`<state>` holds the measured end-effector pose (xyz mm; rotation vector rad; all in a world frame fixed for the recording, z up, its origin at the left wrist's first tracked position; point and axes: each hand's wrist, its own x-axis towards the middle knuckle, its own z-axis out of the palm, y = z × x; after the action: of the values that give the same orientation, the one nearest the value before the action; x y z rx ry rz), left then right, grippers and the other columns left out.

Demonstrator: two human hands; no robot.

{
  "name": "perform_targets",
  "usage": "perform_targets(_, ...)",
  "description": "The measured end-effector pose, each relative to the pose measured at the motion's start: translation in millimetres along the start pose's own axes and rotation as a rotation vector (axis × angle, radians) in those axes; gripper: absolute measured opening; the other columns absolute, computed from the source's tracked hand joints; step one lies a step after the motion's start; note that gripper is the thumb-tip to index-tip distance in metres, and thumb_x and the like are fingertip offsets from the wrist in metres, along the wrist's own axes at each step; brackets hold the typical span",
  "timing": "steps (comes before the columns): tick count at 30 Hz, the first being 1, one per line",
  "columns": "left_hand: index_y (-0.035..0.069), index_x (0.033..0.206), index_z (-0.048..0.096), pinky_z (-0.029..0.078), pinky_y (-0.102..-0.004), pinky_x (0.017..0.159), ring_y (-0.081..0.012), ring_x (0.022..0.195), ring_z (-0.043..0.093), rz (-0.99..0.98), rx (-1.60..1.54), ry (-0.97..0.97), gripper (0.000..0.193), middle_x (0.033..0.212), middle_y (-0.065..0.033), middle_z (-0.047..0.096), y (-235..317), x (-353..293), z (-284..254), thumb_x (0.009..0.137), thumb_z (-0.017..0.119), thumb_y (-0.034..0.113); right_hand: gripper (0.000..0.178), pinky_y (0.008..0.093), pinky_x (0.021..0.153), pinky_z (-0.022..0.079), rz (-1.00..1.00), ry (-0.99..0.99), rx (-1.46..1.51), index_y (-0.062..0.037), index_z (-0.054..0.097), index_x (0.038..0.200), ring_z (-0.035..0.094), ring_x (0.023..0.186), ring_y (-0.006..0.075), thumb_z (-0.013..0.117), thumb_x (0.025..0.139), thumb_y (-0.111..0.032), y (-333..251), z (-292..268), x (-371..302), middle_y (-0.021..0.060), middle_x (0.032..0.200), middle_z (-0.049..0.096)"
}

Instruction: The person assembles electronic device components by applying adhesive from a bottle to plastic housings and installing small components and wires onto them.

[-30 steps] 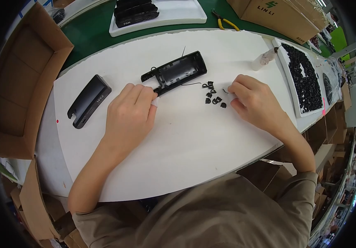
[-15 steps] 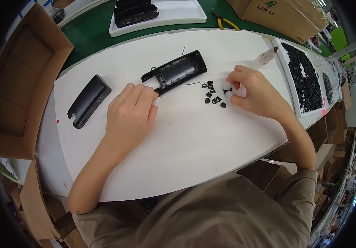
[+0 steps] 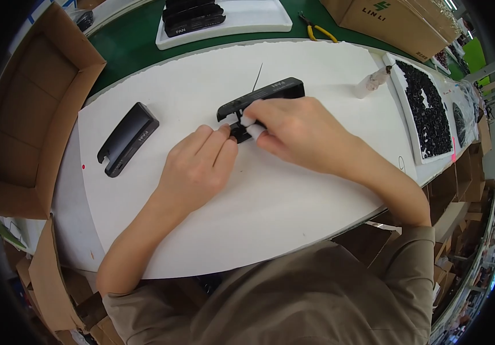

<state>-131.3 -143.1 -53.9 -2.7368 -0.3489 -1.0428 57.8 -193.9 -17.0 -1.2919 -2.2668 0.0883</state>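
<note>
White sheet (image 3: 299, 201) brightly lit; faint shadows; edges bowed, corners black.

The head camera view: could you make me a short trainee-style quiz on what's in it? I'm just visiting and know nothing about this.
1. True or false: the left hand and the right hand are at the same black casing.
2. Which tool lies on the green surface, near the big cardboard box?
3. Where in the picture is the white tray of small black parts? A) left B) bottom C) right

Key: 1. True. 2. Pliers with yellow handles. 3. C.
</note>
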Motion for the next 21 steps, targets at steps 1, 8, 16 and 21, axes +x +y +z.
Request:
perform_targets(1, -0.001, 0.07, 0.052, 0.041, -0.0248, 0.044, -0.0154, 0.059, 0.048, 0.016, 0.017, 0.019, 0.013, 0.074, -0.0076, 0.054, 0.6, 0.2, 0.3, 0.061, 0.061, -0.004, 0.014, 0.0355, 0.052, 0.048, -0.051, -0.031, -0.043, 0.0013, 0.052, 0.079, 0.06, 0.06, 0.0278, 0.06, 0.069, -0.004, -0.3, 4.7, 1.5, 0.0119, 0.067, 0.059)
perform_targets(8, 0.0, 0.069, 0.051, 0.041, -0.0231, 0.043, -0.0151, 0.059, 0.048, 0.019, 0.049, -0.021, 0.013, 0.071, -0.0067, 0.052, 2.3, -0.7, -1.2, 0.06, 0.061, -0.004, 0.02, 0.0334, 0.05, 0.048, -0.078, -0.132, -0.139, 0.0017, 0.058, 0.088, 0.06, 0.056, 0.0273, 0.059, 0.069, -0.004, -12.1, -0.9, 2.1, 0.012, 0.064, 0.059)
perform_targets(16, -0.001, 0.069, 0.052, 0.039, -0.0237, 0.042, -0.0139, 0.057, 0.047, 0.008, 0.033, 0.011, 0.011, 0.067, -0.005, 0.048, -4.3, -3.7, -0.6, 0.063, 0.061, -0.004, 0.027, 0.0308, 0.057, 0.045, -0.034, 0.258, 0.136, -0.0013, 0.054, 0.09, 0.054, 0.071, 0.0208, 0.066, 0.067, -0.005, 6.7, -25.8, -31.8, 0.0094, 0.081, 0.053)
perform_targets(21, -0.001, 0.068, 0.052, 0.039, -0.0238, 0.042, -0.0141, 0.057, 0.046, -0.004, 0.013, 0.031, 0.011, 0.066, -0.005, 0.048, -4.0, -0.4, 1.9, 0.063, 0.061, -0.005, 0.048, 0.0249, 0.07, 0.039, 0.307, 1.016, 0.06, -0.0017, 0.039, 0.11, 0.046, 0.084, 0.0125, 0.066, 0.07, 0.001, 62.7, -51.8, -88.2, 0.0071, 0.098, 0.048)
